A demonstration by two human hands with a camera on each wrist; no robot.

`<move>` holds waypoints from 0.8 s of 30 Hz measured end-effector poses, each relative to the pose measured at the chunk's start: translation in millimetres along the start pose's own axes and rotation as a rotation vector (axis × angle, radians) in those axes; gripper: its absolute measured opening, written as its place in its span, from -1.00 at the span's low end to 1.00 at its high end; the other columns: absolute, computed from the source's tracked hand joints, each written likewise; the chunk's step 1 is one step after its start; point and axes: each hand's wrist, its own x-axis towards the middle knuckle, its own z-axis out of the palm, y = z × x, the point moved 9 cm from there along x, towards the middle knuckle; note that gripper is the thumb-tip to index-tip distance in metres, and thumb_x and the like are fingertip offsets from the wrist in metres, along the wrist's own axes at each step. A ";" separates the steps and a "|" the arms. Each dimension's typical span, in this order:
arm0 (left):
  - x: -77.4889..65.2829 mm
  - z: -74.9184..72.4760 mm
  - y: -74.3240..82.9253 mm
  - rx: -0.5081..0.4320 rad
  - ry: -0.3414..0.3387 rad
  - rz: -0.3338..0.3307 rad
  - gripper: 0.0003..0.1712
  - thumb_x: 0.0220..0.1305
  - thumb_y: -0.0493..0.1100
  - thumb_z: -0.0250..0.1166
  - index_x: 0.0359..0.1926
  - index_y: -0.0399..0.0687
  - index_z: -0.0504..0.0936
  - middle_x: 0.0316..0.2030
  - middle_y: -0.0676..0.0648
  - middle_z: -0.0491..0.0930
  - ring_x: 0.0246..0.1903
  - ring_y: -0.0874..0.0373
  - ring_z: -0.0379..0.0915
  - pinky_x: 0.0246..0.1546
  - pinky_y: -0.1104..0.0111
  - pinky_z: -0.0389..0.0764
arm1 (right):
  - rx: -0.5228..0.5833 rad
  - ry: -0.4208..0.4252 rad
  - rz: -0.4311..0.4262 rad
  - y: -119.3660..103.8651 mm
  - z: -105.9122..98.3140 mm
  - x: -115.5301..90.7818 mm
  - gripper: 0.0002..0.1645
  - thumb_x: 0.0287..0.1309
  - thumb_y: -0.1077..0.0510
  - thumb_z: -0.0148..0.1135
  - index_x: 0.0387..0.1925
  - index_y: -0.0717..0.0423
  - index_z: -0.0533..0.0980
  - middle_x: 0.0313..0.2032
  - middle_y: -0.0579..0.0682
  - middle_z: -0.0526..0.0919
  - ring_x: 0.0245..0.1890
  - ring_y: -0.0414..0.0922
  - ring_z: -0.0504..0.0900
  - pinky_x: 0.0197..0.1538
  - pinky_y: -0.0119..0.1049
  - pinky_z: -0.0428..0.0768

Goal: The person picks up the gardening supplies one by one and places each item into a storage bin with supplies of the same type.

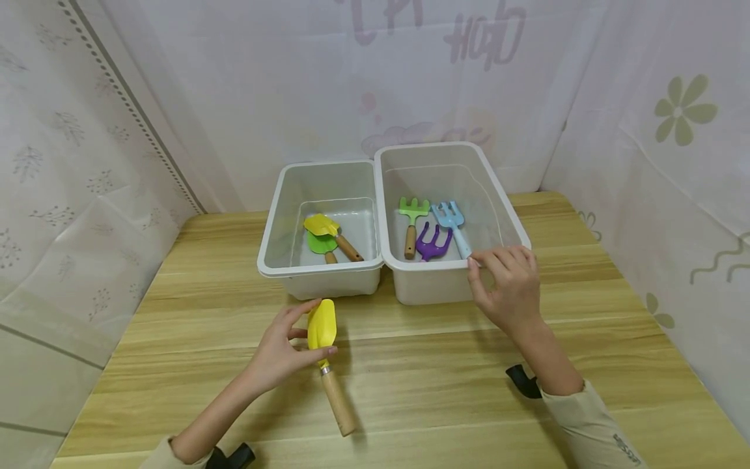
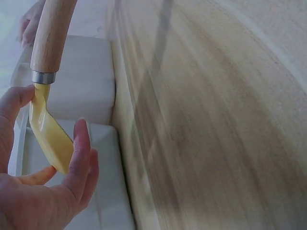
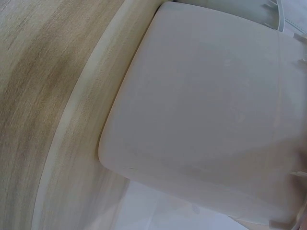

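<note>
My left hand (image 1: 282,352) holds a yellow hand trowel (image 1: 321,326) by its blade, thumb at the neck and fingers at the far end. The trowel's wooden handle (image 2: 50,38) points back toward me, above the table. At the front right corner of the right bin (image 1: 430,284), my right hand (image 1: 508,286) grips the rim. In that bin lie a green hand fork (image 1: 414,208), a light blue fork (image 1: 450,216) and a purple fork (image 1: 433,246); the purple one's handle is hidden. The left bin (image 1: 334,283) holds a yellow trowel (image 1: 322,225) over a green trowel (image 1: 321,244).
Both bins stand side by side on a wood-grain table (image 1: 428,391), near the back. Pale printed cloth (image 1: 246,98) hangs behind and at both sides. Black strap ends (image 1: 523,382) show at my wrists.
</note>
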 end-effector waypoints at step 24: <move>0.3 -4.7 13.4 0.011 0.045 0.083 0.05 -0.02 -0.25 0.70 0.50 -0.21 0.41 0.21 -0.36 0.37 0.00 -0.20 0.71 -0.31 0.44 0.78 | -0.019 0.016 -0.015 -1.8 0.1 -1.1 -0.57 0.39 0.03 0.12 -0.34 0.29 0.71 -0.39 0.23 0.78 -0.33 0.20 0.63 0.05 0.20 0.48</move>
